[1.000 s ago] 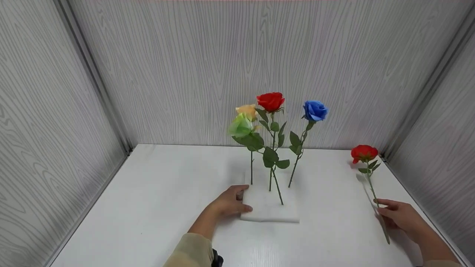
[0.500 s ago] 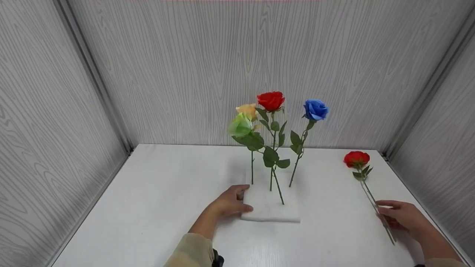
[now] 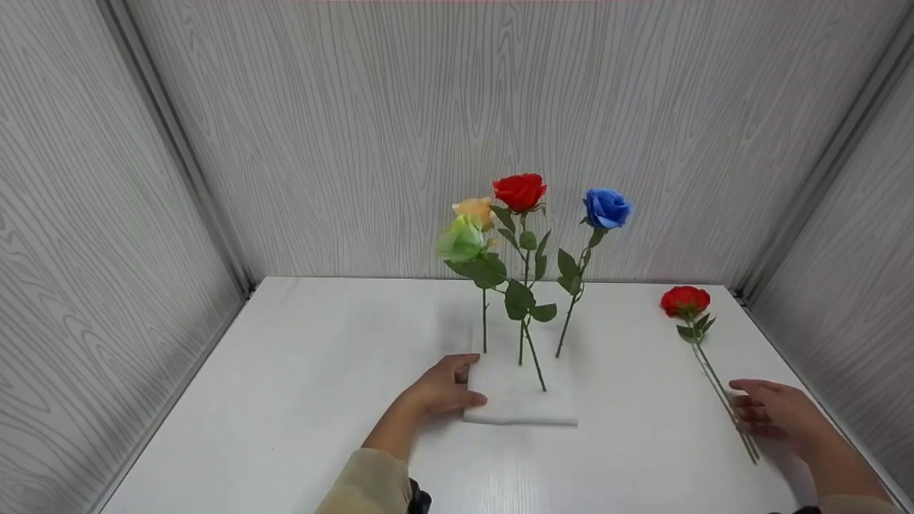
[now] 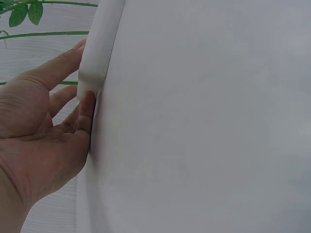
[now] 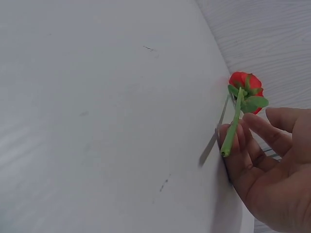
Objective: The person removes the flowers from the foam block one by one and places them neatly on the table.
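Observation:
A white foam block [image 3: 514, 407] lies on the table with red [image 3: 520, 193], blue [image 3: 607, 208], yellow [image 3: 473, 212] and green [image 3: 460, 240] roses standing in it, some stems tilted. My left hand [image 3: 439, 387] holds the block's left edge, thumb and index fingertip on its top; in the left wrist view other fingers of this hand [image 4: 46, 131] are against its side. Another red rose [image 3: 685, 303] lies at the table's right. Beside its stem, my right hand [image 3: 778, 414] has its thumb apart from the stem. In the right wrist view the stem [image 5: 233, 128] passes in front of loosely bent fingers.
The white table [image 3: 321, 357] spreads to both sides of the block. Grey wood-grain panels [image 3: 371, 143] enclose it at the back, left and right. The right hand is close to the table's right edge.
The single red rose has come down from a raised tilt onto the table, its bloom shifting slightly left. My right hand has loosened from its stem. The left hand keeps its place.

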The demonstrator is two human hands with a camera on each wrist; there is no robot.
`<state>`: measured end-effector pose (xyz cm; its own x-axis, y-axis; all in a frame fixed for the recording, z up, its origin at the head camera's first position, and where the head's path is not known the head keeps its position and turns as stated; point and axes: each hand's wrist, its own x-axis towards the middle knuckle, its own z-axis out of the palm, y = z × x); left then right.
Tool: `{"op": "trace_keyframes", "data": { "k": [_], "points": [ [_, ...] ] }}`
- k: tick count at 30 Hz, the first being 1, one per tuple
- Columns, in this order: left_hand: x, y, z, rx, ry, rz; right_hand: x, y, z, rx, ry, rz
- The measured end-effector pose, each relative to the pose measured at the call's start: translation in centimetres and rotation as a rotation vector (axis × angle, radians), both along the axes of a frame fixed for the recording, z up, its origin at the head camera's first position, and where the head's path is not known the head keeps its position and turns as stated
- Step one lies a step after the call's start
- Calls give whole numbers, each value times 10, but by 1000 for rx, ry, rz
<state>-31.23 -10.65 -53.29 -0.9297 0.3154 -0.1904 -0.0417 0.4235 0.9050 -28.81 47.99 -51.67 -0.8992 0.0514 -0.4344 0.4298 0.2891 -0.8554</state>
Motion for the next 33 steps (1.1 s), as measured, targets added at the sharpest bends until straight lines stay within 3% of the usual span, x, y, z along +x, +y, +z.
{"op": "trace_keyframes", "data": {
  "k": [11,17,25,33],
  "points": [
    [1,1,1,6,7,3,9,5,5,-108,16,-23],
    [1,0,0,8,2,2,12,0,10,-77,44,-4],
    [1,2,-1,-15,14,8,10,-30,26,14,104,43],
    [3,1,2,-10,12,18,10,-78,32,63,200,136]
  ]
}}
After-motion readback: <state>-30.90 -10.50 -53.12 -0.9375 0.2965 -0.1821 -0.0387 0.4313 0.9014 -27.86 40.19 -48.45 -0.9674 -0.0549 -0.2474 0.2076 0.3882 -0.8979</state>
